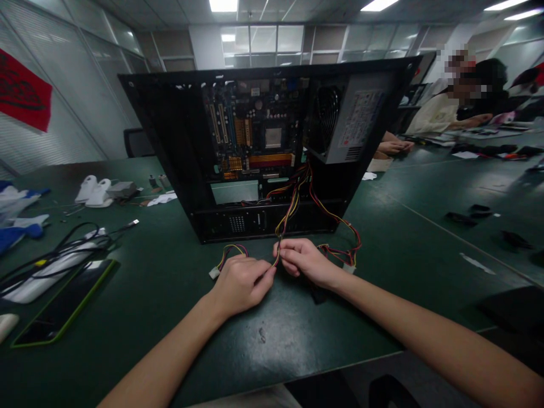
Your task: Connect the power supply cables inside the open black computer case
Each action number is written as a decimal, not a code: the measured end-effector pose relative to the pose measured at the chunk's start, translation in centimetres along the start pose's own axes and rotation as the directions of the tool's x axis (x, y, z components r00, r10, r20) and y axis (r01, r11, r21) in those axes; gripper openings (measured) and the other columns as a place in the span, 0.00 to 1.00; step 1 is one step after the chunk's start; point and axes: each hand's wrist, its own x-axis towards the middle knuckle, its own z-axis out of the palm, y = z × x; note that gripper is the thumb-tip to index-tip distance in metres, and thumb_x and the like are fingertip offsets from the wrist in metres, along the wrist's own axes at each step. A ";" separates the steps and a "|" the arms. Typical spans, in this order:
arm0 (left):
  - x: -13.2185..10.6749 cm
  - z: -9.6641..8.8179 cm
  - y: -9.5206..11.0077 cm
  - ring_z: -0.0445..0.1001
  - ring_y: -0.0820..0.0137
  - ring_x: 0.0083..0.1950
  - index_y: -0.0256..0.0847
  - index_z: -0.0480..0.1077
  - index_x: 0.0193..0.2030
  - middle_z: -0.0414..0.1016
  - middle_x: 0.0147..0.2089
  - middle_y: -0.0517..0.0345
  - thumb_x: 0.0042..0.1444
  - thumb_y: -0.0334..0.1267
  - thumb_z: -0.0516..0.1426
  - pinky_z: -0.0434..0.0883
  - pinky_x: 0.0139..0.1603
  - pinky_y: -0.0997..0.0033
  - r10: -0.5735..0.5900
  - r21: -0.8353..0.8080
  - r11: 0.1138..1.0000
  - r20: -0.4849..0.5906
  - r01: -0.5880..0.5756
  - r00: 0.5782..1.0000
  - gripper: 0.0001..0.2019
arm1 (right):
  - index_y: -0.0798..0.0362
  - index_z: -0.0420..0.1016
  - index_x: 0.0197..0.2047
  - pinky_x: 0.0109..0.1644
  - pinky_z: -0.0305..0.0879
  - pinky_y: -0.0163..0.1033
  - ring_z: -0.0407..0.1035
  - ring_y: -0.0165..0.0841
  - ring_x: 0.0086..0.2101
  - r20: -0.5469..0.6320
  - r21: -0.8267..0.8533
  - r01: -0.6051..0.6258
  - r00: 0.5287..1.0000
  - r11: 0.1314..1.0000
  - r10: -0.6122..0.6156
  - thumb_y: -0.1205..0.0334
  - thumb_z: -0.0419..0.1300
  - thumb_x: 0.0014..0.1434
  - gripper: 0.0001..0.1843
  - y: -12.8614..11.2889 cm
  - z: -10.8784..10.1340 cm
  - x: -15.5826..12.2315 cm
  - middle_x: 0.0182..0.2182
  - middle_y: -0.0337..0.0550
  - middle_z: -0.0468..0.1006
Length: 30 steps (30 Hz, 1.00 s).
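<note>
An open black computer case (174,136) stands on the green table, its inside facing me. In it are a motherboard (255,133) and, at the upper right, a grey power supply (357,122). A bundle of power cables (293,204) in yellow, red and black hangs out over the case's lower edge. My left hand (244,280) pinches this bundle from the left. Just right of it, my right hand (304,260) has its fingers closed on the same wires. A white connector (215,273) sticks out by my left hand. More cables (357,238) lie on the right.
At left lie a green-edged phone (63,306), a white power strip (51,272) with black cords, and white plastic parts (93,190). Another person (437,116) sits at the far right, hands on the table. Small black pieces (467,215) lie on the right.
</note>
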 end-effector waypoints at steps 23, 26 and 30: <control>0.4 -0.4 -1.7 0.73 0.63 0.53 0.40 0.68 0.57 0.75 0.50 0.49 0.61 0.29 0.55 0.72 0.54 0.59 -0.200 -0.171 0.971 -0.184 0.169 0.962 0.17 | 0.49 0.65 0.30 0.19 0.43 0.33 0.43 0.25 0.16 -0.260 0.227 0.241 0.949 0.944 -0.180 0.56 0.58 0.54 0.08 -5.4 -1.4 -1.2 0.13 0.27 0.49; 0.1 -0.4 -2.8 0.72 0.69 0.39 0.39 0.73 0.44 0.73 0.37 0.55 0.62 0.29 0.53 0.72 0.42 0.67 -0.292 -0.178 0.948 -0.157 0.264 0.943 0.08 | 0.47 0.57 0.26 0.20 0.47 0.36 0.44 0.28 0.17 -0.269 0.237 0.266 0.942 0.935 -0.200 0.53 0.54 0.56 0.12 -5.9 -1.8 -1.4 0.14 0.29 0.46; 0.0 -0.5 -3.5 0.73 0.70 0.39 0.38 0.73 0.36 0.73 0.37 0.56 0.62 0.29 0.53 0.70 0.42 0.69 -0.323 -0.258 0.924 -0.134 0.281 0.937 0.07 | 0.47 0.54 0.25 0.21 0.51 0.37 0.47 0.29 0.17 -0.250 0.245 0.269 0.946 0.932 -0.207 0.51 0.52 0.58 0.15 -6.0 -1.8 -1.7 0.16 0.31 0.48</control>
